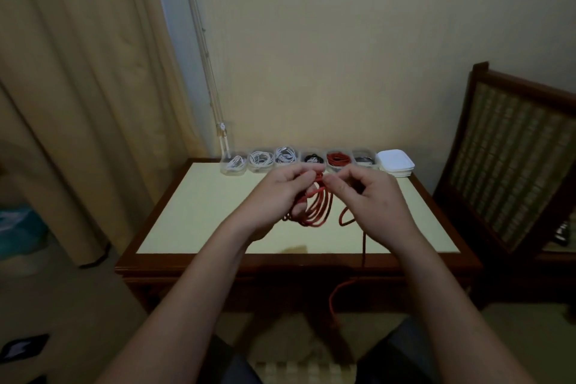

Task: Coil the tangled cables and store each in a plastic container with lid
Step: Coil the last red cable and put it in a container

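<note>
My left grip [277,196] holds the top of the red cable [314,212] loops, and my right grip [374,196] pinches the cable just beside it. The loops hang straight down over the desk [193,215], with room on both sides, and the tail drops off the near edge.

Dim, warm-tinted light. We find the pale top of the table [193,215] the brightest area, with soft shadows on it beneath the left hand [277,193] and right hand [374,196]. Both hands and the red cable [314,209] they grip look slightly smeared. Left of the table the curtain [78,87] bows with wide-angle distortion; right of it the chair [514,165] leans outward. Below the table, detail sinks into darkness.
</note>
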Demonstrator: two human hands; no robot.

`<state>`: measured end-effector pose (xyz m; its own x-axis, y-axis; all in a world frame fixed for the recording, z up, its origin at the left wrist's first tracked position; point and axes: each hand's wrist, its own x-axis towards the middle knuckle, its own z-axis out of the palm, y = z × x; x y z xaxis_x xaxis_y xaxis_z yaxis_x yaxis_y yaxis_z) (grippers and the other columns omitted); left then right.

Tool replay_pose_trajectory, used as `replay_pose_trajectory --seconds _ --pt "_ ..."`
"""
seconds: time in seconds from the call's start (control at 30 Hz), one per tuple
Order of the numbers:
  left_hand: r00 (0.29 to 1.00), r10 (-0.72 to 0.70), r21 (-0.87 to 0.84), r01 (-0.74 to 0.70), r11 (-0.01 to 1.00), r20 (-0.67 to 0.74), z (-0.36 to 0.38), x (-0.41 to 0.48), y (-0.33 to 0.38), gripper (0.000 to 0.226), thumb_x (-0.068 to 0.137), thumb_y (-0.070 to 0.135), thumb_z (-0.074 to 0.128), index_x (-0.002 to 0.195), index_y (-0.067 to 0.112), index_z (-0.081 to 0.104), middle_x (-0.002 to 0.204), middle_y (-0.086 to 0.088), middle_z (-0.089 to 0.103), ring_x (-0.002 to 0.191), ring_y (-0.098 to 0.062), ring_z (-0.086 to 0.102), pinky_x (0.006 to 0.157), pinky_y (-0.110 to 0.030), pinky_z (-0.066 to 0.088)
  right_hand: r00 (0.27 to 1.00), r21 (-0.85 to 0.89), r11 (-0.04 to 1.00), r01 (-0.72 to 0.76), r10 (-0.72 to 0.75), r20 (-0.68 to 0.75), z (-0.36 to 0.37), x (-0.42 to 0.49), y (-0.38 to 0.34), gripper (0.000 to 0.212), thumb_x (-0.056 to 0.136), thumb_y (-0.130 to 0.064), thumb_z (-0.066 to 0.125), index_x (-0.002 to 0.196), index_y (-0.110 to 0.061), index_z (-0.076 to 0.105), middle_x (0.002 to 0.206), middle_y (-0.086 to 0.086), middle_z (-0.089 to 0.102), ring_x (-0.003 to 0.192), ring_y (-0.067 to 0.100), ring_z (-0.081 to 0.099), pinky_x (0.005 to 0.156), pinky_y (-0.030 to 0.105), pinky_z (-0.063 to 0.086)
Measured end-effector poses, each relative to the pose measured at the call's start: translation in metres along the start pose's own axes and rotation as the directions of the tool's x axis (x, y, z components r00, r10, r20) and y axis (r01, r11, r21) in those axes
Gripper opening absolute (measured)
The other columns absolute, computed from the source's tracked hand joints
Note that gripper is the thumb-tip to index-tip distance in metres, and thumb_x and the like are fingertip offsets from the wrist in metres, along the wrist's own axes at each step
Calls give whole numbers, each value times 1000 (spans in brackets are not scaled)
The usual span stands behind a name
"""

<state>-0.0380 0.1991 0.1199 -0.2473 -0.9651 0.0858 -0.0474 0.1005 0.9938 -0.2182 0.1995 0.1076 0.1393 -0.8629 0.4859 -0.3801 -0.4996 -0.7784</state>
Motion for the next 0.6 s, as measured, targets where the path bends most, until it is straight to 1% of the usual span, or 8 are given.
replay_pose_trajectory --seconds 0.07,0.13,0.23,0.3,0.37,0.47,0.53,0.6 --pt "998 -24 -43 26 999 52 1 0 0 29 106 18 46 126 7 64 66 3 42 47 -7 29 45 -20 19 999 14 1000 -19 19 -40 -1 1 1 27 87 -46 72 78 -21 69 60 3 53 55 7 43 52 21 34" --pt "996 -29 -76 36 996 86 3 -1 1 31 104 23 49 126 6 64 64 4 37 43 -5 25 48 -24 12 996 0 999 -35 34 -78 0 3 2 33 82 -57 72 83 -24 67 68 4 62 60 13 52 57 25 41" --pt "995 -30 -217 49 975 92 1 -2 3 41 90 22 64 128 7 63 67 1 37 42 -4 24 45 -20 17 995 -78 996 -30 22 -102 1 3 3 42 78 -65 68 97 -27 66 85 -4 60 71 3 53 63 18 40" --pt "995 -37 -287 62 956 92 -3 -3 5 49 79 18 72 126 8 65 70 -1 42 42 -4 25 43 -18 21 999 -132 991 5 -11 -46 2 2 5 49 76 -67 71 104 -28 65 96 -10 58 84 0 55 70 11 37" --pt "993 -51 -314 82 946 106 -5 -4 6 52 76 14 74 126 7 65 72 -2 45 41 -4 24 42 -17 21 1000 -190 981 30 -28 13 5 0 7 41 77 -50 79 107 -29 64 101 -14 59 91 -1 55 73 9 36" --pt "989 -65 -324 106 940 136 -2 -2 5 47 80 11 70 126 4 64 66 -1 42 37 -2 23 39 -15 22 999 -114 992 -50 50 3 8 0 5 29 81 -17 75 105 -29 64 87 -10 64 71 6 54 63 16 40" --pt "987 -88 -357 131 925 133 0 1 5 39 89 7 63 127 1 63 62 1 43 35 0 24 37 -14 20 996 -40 995 -94 94 -2 10 -1 5 26 83 -11 71 102 -29 68 76 -5 66 64 14 56 59 21 44" --pt "984 -110 -387 156 909 138 1 3 6 34 95 5 56 128 0 61 57 4 40 34 0 23 38 -16 15 995 -50 994 -99 97 -32 11 -4 6 24 84 -13 71 100 -31 70 75 -12 67 61 17 56 57 23 45"
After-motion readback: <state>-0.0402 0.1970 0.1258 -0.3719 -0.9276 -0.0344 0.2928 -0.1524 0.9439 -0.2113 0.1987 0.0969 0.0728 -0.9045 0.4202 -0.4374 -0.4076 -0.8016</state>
